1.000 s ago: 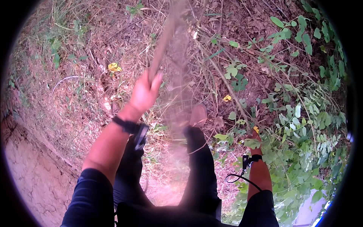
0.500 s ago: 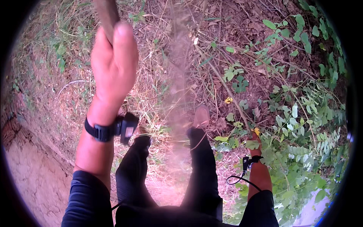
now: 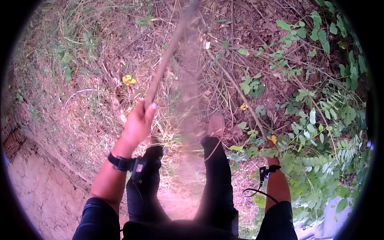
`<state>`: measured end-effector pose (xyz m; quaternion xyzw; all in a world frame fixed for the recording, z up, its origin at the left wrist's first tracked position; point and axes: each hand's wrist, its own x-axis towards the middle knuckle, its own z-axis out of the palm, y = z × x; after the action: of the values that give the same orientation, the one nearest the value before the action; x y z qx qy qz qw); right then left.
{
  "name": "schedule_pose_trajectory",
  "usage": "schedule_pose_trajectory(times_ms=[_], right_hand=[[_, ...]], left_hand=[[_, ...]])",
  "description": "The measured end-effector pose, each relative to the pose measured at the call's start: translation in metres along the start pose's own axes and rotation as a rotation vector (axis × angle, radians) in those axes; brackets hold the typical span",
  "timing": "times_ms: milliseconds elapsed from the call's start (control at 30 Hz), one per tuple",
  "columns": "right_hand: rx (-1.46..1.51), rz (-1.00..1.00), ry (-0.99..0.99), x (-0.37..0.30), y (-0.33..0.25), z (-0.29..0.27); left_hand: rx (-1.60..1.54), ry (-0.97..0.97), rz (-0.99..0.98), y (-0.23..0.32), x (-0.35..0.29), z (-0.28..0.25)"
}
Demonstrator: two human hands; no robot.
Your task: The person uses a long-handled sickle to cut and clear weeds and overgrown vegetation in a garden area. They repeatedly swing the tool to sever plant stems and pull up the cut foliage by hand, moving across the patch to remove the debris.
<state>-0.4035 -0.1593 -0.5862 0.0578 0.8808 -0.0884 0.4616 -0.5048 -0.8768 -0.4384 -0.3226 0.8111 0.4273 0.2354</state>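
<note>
My left hand (image 3: 138,122) is closed round the lower end of a long wooden stick (image 3: 164,70). The stick slants up and to the right, and its far end blurs near the top of the view. At the right, my right hand (image 3: 271,155) is closed at the lower end of a thin leafy branch (image 3: 242,94). Green leaves hide part of its fingers. From there the branch stretches up and left over the ground. Each wrist wears a black strap with a small device.
Dense green leaves (image 3: 320,140) crowd the right side. Dry grass and leaf litter (image 3: 92,96) cover the ground before my feet, with a yellow leaf (image 3: 129,79) on it. A cracked earthen surface (image 3: 40,188) lies at the lower left. My right shoe (image 3: 216,124) stands near the branch.
My left hand has come down and to the right with the stick, which now leans right instead of left. The yellow leaf at the left has come into sight. My right hand has barely shifted.
</note>
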Motion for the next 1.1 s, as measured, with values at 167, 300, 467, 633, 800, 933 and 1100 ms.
schedule_pose_trajectory(times_ms=[167,300,467,633,800,933,1100], right_hand=[[0.025,-0.009,-0.051,-0.001,-0.008,-0.004],[-0.009,-0.014,-0.035,0.006,0.000,0.001],[-0.071,-0.040,0.061,-0.017,0.007,0.006],[-0.345,-0.082,0.307,-0.066,-0.025,-0.025],[-0.207,0.043,0.173,-0.135,-0.068,-0.084],[-0.213,-0.007,0.190,-0.186,-0.101,-0.099],[-0.183,-0.064,0.167,-0.245,-0.126,-0.130]], left_hand=[[-0.471,0.351,0.641,0.120,0.054,-0.053],[-0.350,0.421,0.598,0.076,0.086,0.026],[0.424,-0.280,-0.283,-0.061,0.014,0.061],[0.088,-0.077,0.011,-0.025,0.000,0.007],[-0.278,0.084,0.002,0.065,-0.019,-0.038],[-0.271,0.079,-0.059,0.089,-0.066,-0.065],[-0.114,0.174,-0.096,0.109,-0.129,-0.112]])
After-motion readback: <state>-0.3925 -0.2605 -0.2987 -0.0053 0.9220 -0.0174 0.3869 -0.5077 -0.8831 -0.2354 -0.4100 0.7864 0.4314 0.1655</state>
